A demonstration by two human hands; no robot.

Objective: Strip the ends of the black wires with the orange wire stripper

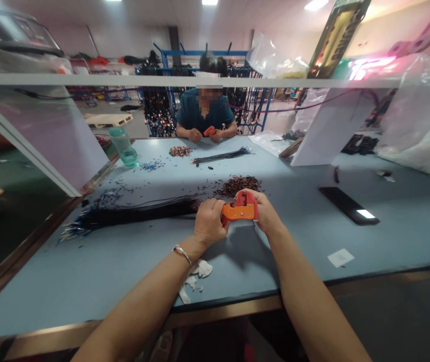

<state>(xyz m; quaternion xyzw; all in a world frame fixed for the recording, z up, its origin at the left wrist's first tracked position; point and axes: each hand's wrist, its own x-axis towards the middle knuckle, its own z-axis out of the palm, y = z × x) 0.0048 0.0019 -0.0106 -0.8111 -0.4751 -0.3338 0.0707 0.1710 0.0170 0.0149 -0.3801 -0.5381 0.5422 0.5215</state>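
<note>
Gripping the red-and-orange tool (239, 212) between my hands, my right hand (263, 211) wraps its handle; my left hand (210, 221) bunches at its other end, pinching what I cannot tell, black wires (139, 213) left of those fingers.

with the hand tool (239, 212) as the dial's centre and twelve straight ahead, the left hand (210, 221) is at its nine and the right hand (263, 211) at its three, above the table (297, 266). on the tabletop, a pile of offcuts (242, 185) lies just beyond at twelve, and a cable bundle (139, 212) stretches out at nine. the bottle (124, 147) stands at ten; a second heap (180, 151) lies at eleven, left of a farther bundle (222, 157) near twelve. the phone (348, 205) lies at three, a card (341, 257) at four, and crumpled scraps (201, 269) at seven. across the table, just short of twelve, sits a co-worker (204, 113), before a rack (158, 95). a shelf (162, 80) spans from ten to two above the table.
</note>
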